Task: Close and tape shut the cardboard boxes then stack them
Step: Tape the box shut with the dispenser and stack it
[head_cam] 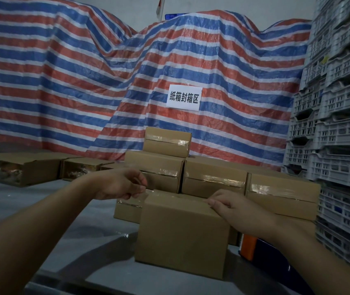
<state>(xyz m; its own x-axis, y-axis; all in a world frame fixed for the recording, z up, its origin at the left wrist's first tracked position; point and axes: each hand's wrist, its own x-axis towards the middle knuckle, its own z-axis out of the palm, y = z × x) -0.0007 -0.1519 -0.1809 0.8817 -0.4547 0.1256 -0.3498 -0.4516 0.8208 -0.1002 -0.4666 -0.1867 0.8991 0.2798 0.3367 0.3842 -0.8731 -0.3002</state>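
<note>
left hand [123, 184] curled at front box [182, 233] top left corner, seems to pinch clear tape there; right hand [231, 206] fingers bent, pressing top right edge. Box closed on table [31, 211], taped boxes [212, 177] stacked just behind

place: warehouse packing corner, pretty clearly
sign [184, 98]: white sheet mid-frame, printed "纸箱封箱区" (carton sealing area)
tarp [84, 71]: striped red/blue/white sheeting draped across the whole back
crates [340, 124]: grey plastic ones stacked tall down the right edge
boxes [212, 177]: taped cartons piled centre on the counter [20, 201]
</note>
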